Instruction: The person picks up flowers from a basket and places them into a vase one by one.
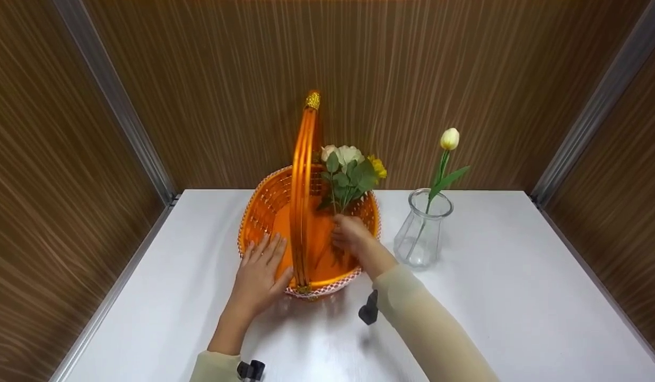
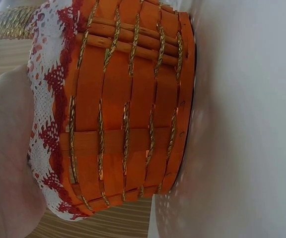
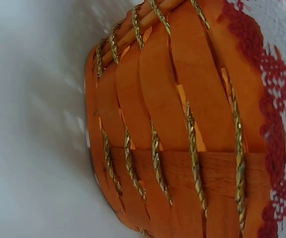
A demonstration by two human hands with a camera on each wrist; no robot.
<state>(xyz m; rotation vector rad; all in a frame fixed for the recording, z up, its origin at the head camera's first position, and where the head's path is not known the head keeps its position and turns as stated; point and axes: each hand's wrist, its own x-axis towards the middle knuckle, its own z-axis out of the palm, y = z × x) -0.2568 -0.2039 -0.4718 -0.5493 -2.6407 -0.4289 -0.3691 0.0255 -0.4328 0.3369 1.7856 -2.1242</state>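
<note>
An orange woven basket (image 1: 263,204) with a tall arched handle (image 1: 301,201) stands on the white table. My left hand (image 1: 261,278) lies over its near left rim, fingers straight and reaching inside. In the left wrist view, the edge of that hand (image 2: 6,163) meets the white and red lace trim (image 2: 48,114). My right hand (image 1: 354,236) grips the stems of a small bunch of flowers (image 1: 350,172), white and yellow with green leaves, inside the right half of the basket. The right wrist view is filled by the basket's outer wall (image 3: 158,129); that hand is hidden there.
To the basket's right stands a clear glass vase (image 1: 417,241) holding one white tulip (image 1: 450,139), its stem leaning. Wood-patterned panels (image 1: 391,79) enclose the white table (image 1: 518,286) at the back and both sides.
</note>
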